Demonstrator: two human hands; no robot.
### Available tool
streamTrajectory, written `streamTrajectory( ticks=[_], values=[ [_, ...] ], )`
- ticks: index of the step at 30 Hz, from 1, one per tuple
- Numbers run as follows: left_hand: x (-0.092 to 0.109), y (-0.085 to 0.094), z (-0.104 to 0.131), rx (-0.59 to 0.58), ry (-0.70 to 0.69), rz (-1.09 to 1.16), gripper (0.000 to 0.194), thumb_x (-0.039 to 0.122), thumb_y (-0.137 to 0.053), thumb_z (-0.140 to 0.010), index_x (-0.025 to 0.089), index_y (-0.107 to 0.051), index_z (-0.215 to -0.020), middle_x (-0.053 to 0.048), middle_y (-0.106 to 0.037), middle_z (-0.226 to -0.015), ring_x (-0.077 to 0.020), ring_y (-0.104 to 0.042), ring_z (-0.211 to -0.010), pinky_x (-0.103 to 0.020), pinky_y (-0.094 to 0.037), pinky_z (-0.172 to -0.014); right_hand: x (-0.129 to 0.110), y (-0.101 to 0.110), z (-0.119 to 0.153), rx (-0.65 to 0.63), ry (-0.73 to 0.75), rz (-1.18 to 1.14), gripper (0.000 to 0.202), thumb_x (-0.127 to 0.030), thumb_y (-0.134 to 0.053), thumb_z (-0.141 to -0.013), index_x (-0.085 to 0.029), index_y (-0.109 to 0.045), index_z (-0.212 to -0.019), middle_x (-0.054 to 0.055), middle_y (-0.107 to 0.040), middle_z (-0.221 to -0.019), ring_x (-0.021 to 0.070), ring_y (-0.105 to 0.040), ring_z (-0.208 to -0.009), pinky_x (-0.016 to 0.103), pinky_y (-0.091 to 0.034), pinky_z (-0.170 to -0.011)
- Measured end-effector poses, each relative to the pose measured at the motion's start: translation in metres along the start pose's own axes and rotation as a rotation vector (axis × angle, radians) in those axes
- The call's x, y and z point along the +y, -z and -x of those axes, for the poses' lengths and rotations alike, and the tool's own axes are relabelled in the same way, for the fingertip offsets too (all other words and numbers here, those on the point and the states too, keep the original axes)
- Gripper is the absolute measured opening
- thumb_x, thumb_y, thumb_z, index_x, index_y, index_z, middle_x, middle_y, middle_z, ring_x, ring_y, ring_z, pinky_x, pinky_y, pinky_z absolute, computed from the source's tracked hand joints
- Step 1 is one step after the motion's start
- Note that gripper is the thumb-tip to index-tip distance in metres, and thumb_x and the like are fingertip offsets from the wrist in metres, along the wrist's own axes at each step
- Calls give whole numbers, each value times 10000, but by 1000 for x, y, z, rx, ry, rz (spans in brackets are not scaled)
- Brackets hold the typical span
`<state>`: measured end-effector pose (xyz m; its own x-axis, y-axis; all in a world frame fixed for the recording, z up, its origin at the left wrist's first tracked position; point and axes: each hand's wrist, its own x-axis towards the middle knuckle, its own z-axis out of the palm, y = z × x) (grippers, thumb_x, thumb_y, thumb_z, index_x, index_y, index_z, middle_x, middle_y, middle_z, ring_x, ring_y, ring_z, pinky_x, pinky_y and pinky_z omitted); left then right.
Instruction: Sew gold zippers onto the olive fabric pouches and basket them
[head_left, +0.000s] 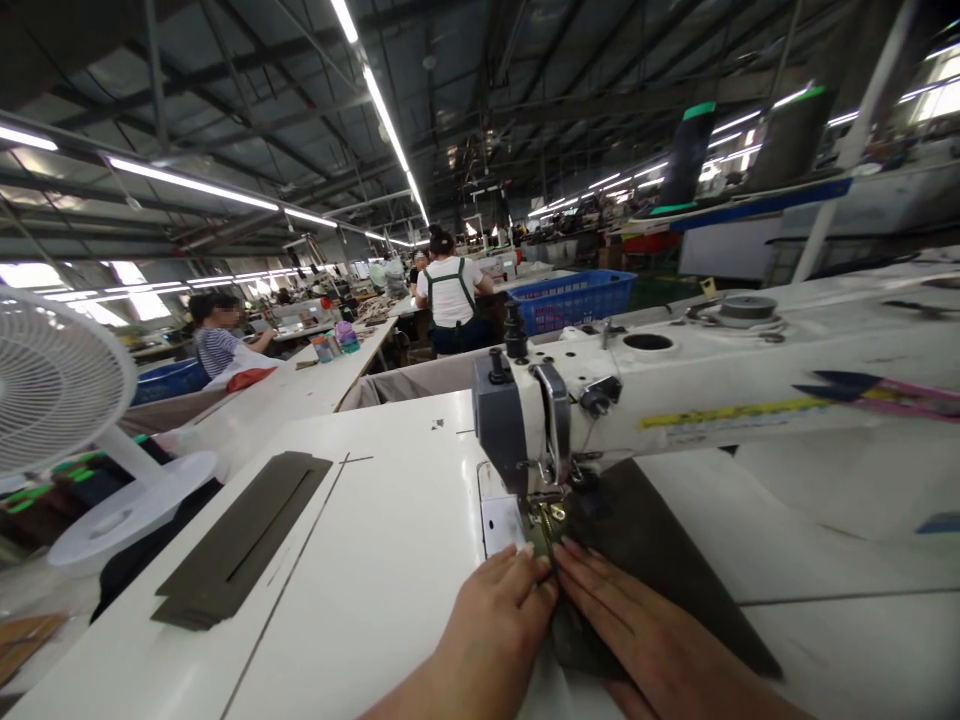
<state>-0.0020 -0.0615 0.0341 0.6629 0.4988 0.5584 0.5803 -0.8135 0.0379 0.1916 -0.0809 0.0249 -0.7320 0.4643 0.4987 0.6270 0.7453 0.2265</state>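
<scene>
A dark olive fabric piece (667, 560) lies under the head of a white sewing machine (555, 430). Along its left edge runs a zipper (547, 522) with gold-coloured teeth, which leads up to the presser foot. My left hand (499, 620) has its fingers bent and pressed together at that edge, just in front of the foot. Flat on the fabric, with fingers stretched forward, lies my right hand (637, 620); its fingertips nearly meet the left ones. The needle tip is too small to make out.
A stack of olive fabric pieces (247, 540) rests on the white table (360, 580) at left. Beside it stands a white fan (135, 500). Thread snips (877, 390) lie on the machine arm. Beyond are a blue basket (574, 300) and seated co-workers (454, 295).
</scene>
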Motion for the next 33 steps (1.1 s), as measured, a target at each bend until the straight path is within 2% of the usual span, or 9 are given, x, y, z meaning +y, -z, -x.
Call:
streamTrajectory(
  ticks=[4, 12, 17, 26, 30, 33],
  values=[
    [-1, 0, -2, -5, -3, 1, 186, 148, -415, -930, 133, -600, -943, -85, -660, -1031, -203, -622, -980, -370, -524, -892, 0, -2, -2, 21, -14, -6, 608, -93, -423, -540, 12, -597, -1113, 197, -547, -1208, 269, -552, -1095, 334, -509, -869],
    [-7, -6, -5, 65, -63, -30, 244, 176, -373, -955, 125, -603, -893, -79, -672, -953, -189, -645, -884, -348, -554, -821, 4, -3, -4, 47, -21, -22, 603, -92, -424, -539, -1, -601, -1109, 181, -559, -1199, 250, -551, -1099, 323, -494, -890],
    [-11, -6, -10, 20, -34, 9, 178, 166, -436, -927, 126, -601, -876, -76, -666, -892, -172, -636, -852, -321, -543, -829, 10, -6, -8, 32, -45, -80, 599, -87, -430, -569, -3, -581, -1143, 180, -533, -1228, 241, -530, -1127, 319, -474, -919],
    [-21, -6, -15, -65, 54, 31, 170, 113, -474, -853, 129, -599, -967, -111, -641, -905, -215, -624, -894, -358, -542, -820, 17, -19, -13, 59, -113, -94, 568, -84, -447, -620, -35, -568, -1173, 152, -556, -1224, 237, -564, -1083, 324, -507, -879],
    [-18, -4, -4, 13, -3, -16, 198, 160, -430, -895, 129, -592, -1004, -118, -645, -998, -206, -629, -922, -350, -534, -852, 13, -22, -7, 134, -41, 41, 391, -129, -473, -727, -41, -625, -1076, 155, -628, -1112, 243, -617, -988, 315, -545, -802],
    [-17, -8, 3, 99, -100, -105, 216, 158, -383, -930, 123, -596, -950, -94, -669, -953, -189, -651, -870, -345, -543, -836, 10, -25, -2, 168, -9, 80, 328, -142, -466, -785, -51, -636, -1050, 147, -642, -1084, 234, -621, -982, 303, -543, -800]
  ],
)
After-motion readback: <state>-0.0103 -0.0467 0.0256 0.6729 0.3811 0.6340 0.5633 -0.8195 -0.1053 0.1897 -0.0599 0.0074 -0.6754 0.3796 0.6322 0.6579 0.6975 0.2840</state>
